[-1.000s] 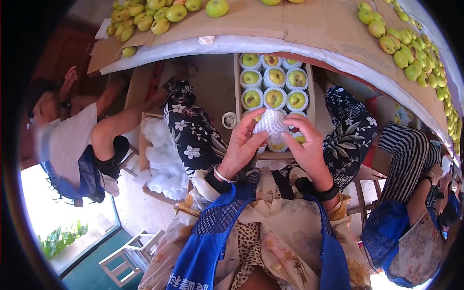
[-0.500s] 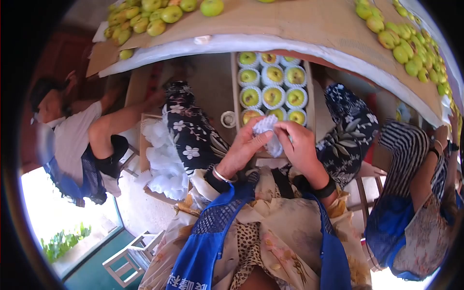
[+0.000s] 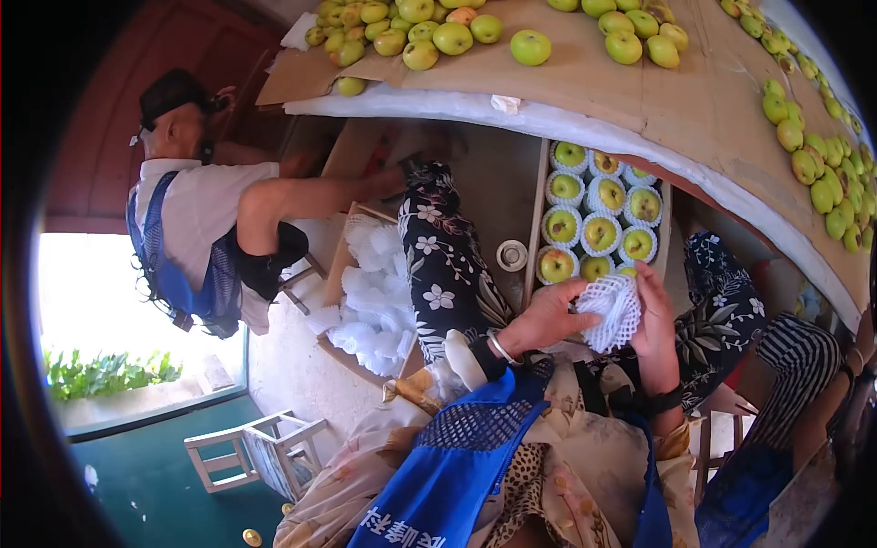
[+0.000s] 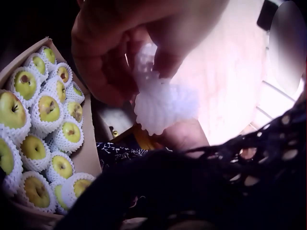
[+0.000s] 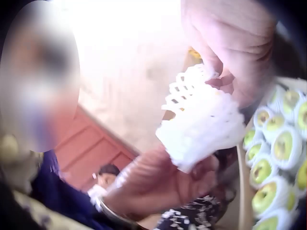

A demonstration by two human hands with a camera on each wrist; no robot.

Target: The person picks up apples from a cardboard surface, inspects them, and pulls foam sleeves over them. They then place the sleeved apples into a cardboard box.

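Observation:
Both hands hold a white foam fruit net (image 3: 610, 312) in front of the body. In the head view the left hand (image 3: 550, 321) grips its left side, thumb toward the middle. The right hand (image 3: 654, 315) holds its right side with the fingers raised along it. The right wrist view shows the right hand (image 5: 235, 48) pinching one edge of the net, with the left hand (image 5: 163, 182) below. In the left wrist view the left hand (image 4: 148, 33) bunches the net's narrow end; no fruit shows inside. Beyond the hands are netted green apples (image 3: 601, 234) in a carton (image 3: 539, 196).
A box of loose foam nets (image 3: 375, 301) stands at left. A cardboard-covered table (image 3: 585, 87) with piles of bare apples (image 3: 452, 38) spans the far side. A seated person (image 3: 196, 201) is at left, another (image 3: 776, 438) at right. A white stool (image 3: 265, 452) stands lower left.
The head view has swung left, shifting the scene rightward and down. The net was partly bunched between the hands half a second ago and now looks fuller and wider. Both hands keep hold of it.

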